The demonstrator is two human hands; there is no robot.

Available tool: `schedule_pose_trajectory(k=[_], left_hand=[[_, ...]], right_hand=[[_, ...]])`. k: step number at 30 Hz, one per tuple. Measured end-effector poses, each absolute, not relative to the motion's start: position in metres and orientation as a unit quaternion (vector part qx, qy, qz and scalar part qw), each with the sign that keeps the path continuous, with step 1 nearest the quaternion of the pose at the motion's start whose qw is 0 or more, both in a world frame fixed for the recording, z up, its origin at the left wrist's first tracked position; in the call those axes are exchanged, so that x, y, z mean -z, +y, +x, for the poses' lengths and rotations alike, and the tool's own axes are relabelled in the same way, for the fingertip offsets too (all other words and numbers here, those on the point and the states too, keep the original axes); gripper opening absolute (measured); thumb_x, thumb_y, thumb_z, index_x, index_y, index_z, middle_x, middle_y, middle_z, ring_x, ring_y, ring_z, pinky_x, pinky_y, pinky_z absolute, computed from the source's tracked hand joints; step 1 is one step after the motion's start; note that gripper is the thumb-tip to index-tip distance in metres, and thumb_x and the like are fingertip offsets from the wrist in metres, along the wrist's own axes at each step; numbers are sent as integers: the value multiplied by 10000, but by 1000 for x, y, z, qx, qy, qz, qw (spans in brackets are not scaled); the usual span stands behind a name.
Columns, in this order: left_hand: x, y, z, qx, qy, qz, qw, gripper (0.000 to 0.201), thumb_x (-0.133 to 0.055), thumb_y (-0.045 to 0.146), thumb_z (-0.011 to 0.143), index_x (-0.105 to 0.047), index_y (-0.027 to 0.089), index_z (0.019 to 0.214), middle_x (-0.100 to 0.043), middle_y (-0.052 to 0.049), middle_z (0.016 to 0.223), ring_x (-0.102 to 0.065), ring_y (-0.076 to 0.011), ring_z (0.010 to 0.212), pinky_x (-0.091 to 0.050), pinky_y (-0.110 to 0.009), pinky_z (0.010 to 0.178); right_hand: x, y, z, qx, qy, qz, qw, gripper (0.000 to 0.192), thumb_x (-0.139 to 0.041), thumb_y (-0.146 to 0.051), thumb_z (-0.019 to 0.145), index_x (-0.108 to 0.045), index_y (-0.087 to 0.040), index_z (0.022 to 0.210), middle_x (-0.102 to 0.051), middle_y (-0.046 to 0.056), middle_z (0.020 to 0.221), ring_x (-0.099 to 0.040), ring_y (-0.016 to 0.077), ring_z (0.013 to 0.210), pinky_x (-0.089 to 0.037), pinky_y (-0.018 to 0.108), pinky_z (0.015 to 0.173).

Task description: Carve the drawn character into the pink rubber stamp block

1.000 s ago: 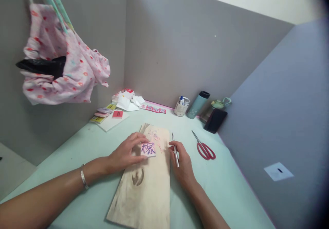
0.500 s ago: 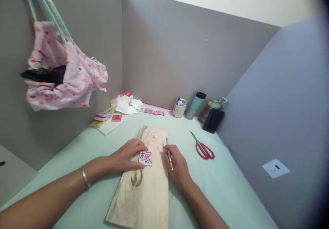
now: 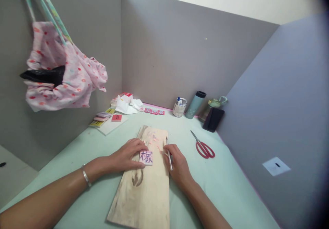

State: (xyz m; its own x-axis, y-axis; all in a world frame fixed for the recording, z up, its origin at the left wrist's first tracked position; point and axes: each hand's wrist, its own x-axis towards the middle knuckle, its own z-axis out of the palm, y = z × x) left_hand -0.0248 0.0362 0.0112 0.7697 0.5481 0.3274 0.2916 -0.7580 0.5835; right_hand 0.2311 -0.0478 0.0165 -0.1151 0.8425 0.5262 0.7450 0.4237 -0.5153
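A: Head view, left to right. Pink spotted bag hangs at the far left wall; small coloured blocks lie on the table below it.

B: Left hand?

A: Flat on the wooden board, fingers close together, thumb and fingertips steadying the small stamp block with a purple character. Block sits on the board's far half, between both hands.

B: Right hand?

A: Fingers curled, pinching a thin carving knife at the board's right edge, just right of the block; tip points far.

B: Further right?

A: Red scissors on the table; a tumbler near the far wall.
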Motion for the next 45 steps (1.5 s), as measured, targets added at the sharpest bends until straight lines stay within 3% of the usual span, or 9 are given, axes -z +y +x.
schedule_pose_trajectory(k=[45], left_hand=[[-8,38,-26,-234,227,906,270,438,-730,435,890,-605,233,1258,-589,-84,1206,-529,-289,1182,-435,-410,1055]], right_hand=[[-16,-49,233,-77,-756,-530,376,151,-455,-186,1020,-585,-222,1088,-612,79,1019,-623,211,895,-504,310,764]])
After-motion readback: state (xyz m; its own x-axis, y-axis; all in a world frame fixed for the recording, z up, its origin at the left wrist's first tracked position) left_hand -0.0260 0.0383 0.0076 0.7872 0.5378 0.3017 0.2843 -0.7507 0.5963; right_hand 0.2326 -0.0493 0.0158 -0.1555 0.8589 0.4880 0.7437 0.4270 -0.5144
